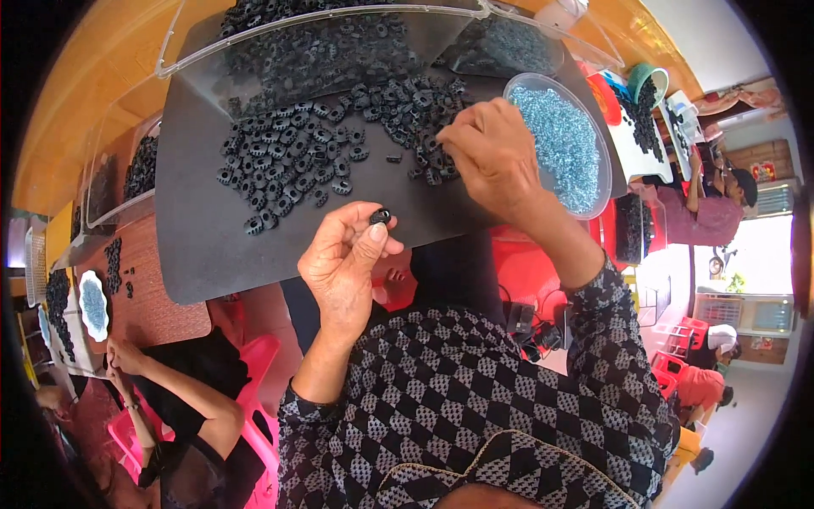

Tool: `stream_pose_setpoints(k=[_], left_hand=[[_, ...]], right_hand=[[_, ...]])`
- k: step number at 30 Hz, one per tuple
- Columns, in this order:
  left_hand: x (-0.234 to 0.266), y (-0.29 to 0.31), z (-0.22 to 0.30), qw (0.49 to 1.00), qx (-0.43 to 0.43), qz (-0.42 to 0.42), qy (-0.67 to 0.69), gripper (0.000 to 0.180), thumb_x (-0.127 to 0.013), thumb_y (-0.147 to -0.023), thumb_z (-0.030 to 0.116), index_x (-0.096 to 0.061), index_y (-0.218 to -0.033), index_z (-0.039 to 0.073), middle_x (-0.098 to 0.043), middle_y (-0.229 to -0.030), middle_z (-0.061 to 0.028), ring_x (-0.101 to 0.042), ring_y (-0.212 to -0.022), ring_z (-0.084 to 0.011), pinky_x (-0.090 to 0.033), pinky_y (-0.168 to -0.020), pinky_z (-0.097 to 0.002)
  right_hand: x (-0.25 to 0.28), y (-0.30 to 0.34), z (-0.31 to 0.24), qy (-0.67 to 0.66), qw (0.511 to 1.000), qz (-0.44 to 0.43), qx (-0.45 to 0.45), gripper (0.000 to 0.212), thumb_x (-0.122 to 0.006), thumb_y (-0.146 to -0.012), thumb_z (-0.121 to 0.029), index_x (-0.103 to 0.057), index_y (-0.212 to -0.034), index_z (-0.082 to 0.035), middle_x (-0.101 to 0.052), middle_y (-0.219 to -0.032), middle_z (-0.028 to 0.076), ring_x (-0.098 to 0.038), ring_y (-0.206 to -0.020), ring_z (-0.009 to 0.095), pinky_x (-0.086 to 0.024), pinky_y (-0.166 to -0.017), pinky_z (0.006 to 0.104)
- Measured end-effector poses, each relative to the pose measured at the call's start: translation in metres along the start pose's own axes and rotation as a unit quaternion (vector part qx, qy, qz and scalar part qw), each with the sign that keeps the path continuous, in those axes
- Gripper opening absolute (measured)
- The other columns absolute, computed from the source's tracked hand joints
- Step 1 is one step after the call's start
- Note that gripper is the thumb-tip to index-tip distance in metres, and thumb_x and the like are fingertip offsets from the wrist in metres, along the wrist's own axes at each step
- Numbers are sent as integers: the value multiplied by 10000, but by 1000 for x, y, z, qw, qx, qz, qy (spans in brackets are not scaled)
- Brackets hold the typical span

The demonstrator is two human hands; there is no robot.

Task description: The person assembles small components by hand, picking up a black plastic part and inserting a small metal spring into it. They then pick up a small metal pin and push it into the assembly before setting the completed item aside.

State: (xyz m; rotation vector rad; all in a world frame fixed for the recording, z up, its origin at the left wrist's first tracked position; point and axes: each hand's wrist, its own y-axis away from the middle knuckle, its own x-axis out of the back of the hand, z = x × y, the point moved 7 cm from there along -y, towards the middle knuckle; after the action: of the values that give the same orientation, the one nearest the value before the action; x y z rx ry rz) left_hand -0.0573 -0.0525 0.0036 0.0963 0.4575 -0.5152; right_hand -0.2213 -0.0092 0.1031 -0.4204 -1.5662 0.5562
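My left hand pinches a small black plastic piece with a hole between thumb and fingers, just above the dark table's near edge. Over to the right, my right hand has thumb and fingertips drawn together above a pile of small black plastic parts; whatever they hold is hidden. Beside that hand stands a clear oval tub full of tiny shiny blue-silver bits, which look like springs. A second pile of hollow black parts spreads over the table to the left.
A clear plastic bin heaped with black parts spans the table's far side. On the left, a person's hands work at a brown table with a white dish. Red stools stand below; other people sit at the right.
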Motion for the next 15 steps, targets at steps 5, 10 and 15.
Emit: stream_pose_setpoints(k=[5, 10, 15], left_hand=[[-1, 0, 1, 1000, 3, -4, -9, 176, -605, -868, 41, -579, -1029, -25, -674, -869, -129, -630, -627, -129, -446, -478, -208], [0, 2, 1, 1000, 7, -2, -10, 175, -600, -870, 39, -578, -1033, -22, -671, -876, -125, -628, -629, -128, -455, -478, -215], [-3, 2, -1, 1000, 0, -2, -20, 185, -598, -871, 35, -573, -1043, -28, -668, -875, -126, -624, -632, -128, -469, -486, -227]], right_hand=[[-4, 12, -11, -16, 999, -35, -15, 142, -690, -682, -34, -647, -815, -59, -557, -779, 69, -501, -753, 262, -394, -667, 367], [-18, 11, -32, 21, 997, -62, 46, 154, -633, -669, -95, -627, -814, -47, -482, -758, 49, -456, -746, 234, -340, -655, 357], [-30, 13, -43, 97, 983, -83, 134, 170, -572, -663, -167, -603, -722, -10, -461, -729, 73, -443, -756, 240, -327, -650, 371]])
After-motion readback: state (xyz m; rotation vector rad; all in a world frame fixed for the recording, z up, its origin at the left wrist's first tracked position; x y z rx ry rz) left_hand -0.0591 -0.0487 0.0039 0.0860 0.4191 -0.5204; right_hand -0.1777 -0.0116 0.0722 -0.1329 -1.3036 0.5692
